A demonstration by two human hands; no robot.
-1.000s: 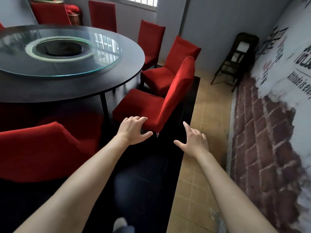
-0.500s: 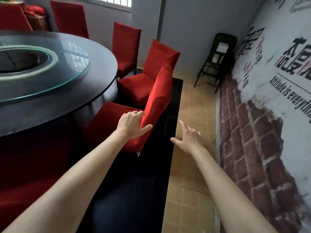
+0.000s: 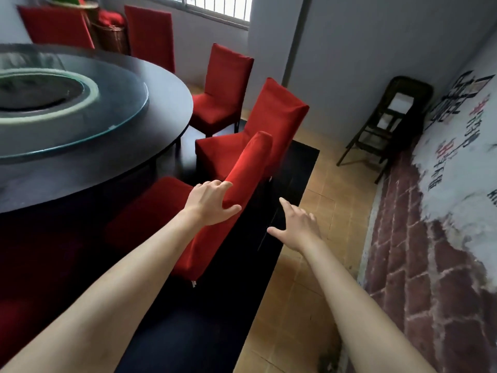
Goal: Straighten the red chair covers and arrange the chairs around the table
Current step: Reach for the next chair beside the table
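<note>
Left hand (image 3: pixel 211 204) clamps chair (image 3: pixel 242 184) back top to steer it tableward; right hand (image 3: pixel 298 227) spread, free, at 3 o'clock, ready for other side.

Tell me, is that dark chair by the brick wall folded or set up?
Folded: the dark chair leans against the wall, its seat tipped up flat.
</note>
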